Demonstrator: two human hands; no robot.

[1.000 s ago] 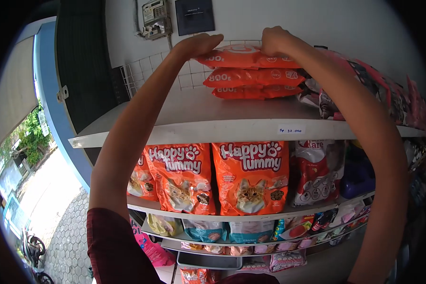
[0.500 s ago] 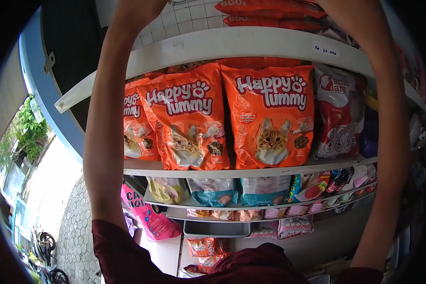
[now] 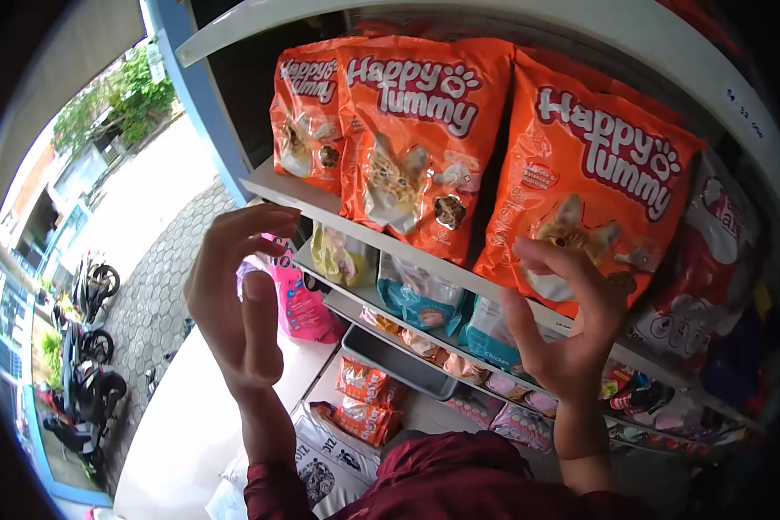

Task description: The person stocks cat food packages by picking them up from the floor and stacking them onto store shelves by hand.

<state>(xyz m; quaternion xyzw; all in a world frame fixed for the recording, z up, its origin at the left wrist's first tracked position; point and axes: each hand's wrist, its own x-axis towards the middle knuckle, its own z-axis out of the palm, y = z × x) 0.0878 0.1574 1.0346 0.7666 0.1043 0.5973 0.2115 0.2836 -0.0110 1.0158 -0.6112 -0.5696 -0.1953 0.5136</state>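
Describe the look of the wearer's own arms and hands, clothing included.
The left hand and right hand are bare, with no gloves, rings or watch visible. The left sleeve and right sleeve are dark maroon cloth, ending well short of the hands, and match the creased maroon top. I see no markings on the sleeves.

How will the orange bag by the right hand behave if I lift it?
The bag is likely floppy, judging by its creased film. Its shine suggests it may be slippery. Standing upright near the shelf edge, it could tip forward if nudged from behind.
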